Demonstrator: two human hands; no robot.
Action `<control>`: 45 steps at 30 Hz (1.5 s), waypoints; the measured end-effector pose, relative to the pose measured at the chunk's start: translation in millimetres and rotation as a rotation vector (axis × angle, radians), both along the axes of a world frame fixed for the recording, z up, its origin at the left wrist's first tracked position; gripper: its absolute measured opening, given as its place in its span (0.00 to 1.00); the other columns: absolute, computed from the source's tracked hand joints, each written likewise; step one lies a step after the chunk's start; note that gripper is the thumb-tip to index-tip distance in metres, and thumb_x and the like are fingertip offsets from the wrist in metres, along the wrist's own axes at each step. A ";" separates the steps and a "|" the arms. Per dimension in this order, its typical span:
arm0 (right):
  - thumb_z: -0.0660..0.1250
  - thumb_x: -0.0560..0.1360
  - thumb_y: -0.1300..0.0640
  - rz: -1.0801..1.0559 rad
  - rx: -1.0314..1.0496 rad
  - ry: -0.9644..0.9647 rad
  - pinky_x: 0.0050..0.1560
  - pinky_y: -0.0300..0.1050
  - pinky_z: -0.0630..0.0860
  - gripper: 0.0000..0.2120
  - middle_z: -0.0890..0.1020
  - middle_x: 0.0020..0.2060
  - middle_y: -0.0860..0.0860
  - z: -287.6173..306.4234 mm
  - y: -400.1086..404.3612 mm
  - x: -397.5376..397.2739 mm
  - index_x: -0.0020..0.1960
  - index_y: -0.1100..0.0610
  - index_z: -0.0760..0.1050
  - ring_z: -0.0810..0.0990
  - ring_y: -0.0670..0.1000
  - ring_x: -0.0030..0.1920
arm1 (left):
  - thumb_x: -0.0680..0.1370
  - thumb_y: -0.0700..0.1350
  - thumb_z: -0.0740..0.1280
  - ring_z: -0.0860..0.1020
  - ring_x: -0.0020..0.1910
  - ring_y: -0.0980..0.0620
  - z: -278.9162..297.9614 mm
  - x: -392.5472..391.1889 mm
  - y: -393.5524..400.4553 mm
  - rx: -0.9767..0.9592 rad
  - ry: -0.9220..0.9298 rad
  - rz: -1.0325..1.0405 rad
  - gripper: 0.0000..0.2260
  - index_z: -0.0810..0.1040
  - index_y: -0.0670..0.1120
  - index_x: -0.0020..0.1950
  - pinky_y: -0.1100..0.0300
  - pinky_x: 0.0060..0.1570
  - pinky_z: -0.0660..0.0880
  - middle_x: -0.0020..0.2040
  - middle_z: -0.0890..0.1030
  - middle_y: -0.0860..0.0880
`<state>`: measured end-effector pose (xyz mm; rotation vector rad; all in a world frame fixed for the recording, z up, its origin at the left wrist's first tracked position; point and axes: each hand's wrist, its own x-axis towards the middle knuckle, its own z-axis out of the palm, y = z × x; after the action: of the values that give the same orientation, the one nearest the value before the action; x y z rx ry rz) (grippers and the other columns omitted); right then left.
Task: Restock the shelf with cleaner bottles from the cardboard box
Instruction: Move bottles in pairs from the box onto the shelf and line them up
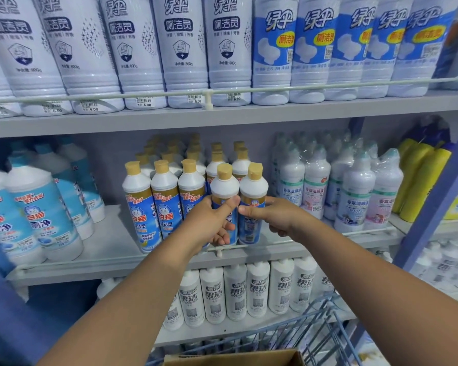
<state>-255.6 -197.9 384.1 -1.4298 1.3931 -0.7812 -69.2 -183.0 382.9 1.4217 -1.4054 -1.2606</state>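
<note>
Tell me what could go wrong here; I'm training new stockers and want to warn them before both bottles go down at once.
1. The left hand and right hand each hold a white, gold-capped cleaner bottle right at the middle shelf's white front rail; a base catching it could tip forward.
2. The standing gold-capped row sits close alongside, so a nudge might topple neighbours.
</note>
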 end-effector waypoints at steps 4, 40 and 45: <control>0.77 0.64 0.33 -0.018 -0.017 0.051 0.29 0.41 0.61 0.21 0.77 0.33 0.44 -0.6 -7.4 3.1 0.48 0.47 0.83 0.65 0.49 0.32 | 0.77 0.64 0.65 0.77 0.24 0.48 -0.7 -5.2 -6.5 0.030 -0.040 0.050 0.24 0.69 0.47 0.63 0.59 0.26 0.74 0.40 0.82 0.40; 0.73 0.76 0.55 -0.019 -0.469 0.366 0.46 0.42 0.70 0.18 0.79 0.51 0.46 47.6 -21.1 5.4 0.65 0.52 0.77 0.77 0.47 0.49 | 0.80 0.41 0.65 0.77 0.59 0.44 102.0 10.3 -33.2 -0.587 -1.136 -0.109 0.17 0.77 0.49 0.68 0.50 0.58 0.75 0.64 0.78 0.45; 0.72 0.76 0.55 -0.010 -0.469 0.400 0.50 0.43 0.71 0.19 0.82 0.58 0.49 44.9 -23.7 5.5 0.66 0.51 0.76 0.77 0.48 0.52 | 0.78 0.46 0.70 0.78 0.59 0.45 108.8 13.2 -39.0 -0.512 -1.058 -0.051 0.17 0.79 0.48 0.67 0.54 0.56 0.75 0.64 0.79 0.45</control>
<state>-250.1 -221.6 429.0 -2.0299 1.5788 -0.9012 -56.0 -222.0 491.7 1.7231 -2.2232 -0.0262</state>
